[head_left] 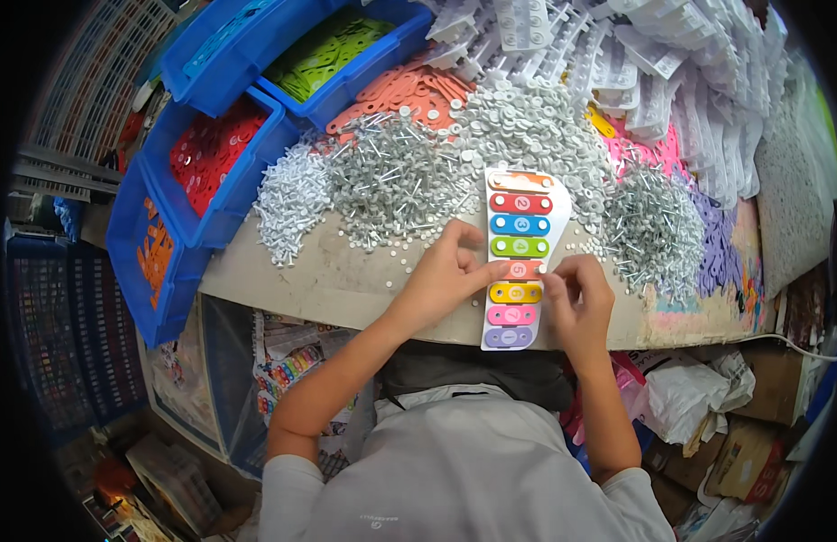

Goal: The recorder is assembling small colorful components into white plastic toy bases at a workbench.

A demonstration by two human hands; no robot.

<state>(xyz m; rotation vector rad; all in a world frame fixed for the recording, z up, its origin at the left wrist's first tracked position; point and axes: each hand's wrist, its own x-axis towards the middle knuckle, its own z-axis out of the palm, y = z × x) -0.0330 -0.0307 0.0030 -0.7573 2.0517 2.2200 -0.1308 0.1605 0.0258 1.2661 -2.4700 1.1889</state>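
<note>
A toy xylophone [560, 199] with a white base and a column of coloured bars lies on the table before me. White caps sit on the ends of its upper bars, while the yellow, pink and purple bars at the near end show bare metal-looking pin ends. My left hand [450, 271] reaches in from the left, its thumb on the left end of the salmon bar [520, 270] and its other fingers loosely bent, apart from the thumb. At that bar's right end my right hand [581, 294] is closed, fingertips against a small white cap [541, 268].
Behind lie heaps of metal pins [382, 181], white pins [292, 194], white caps [518, 117] and more pins [653, 226]. Blue bins [188, 230] of coloured bars stand left. White plastic bases [653, 54] pile up at the back; purple bars [718, 244] lie right.
</note>
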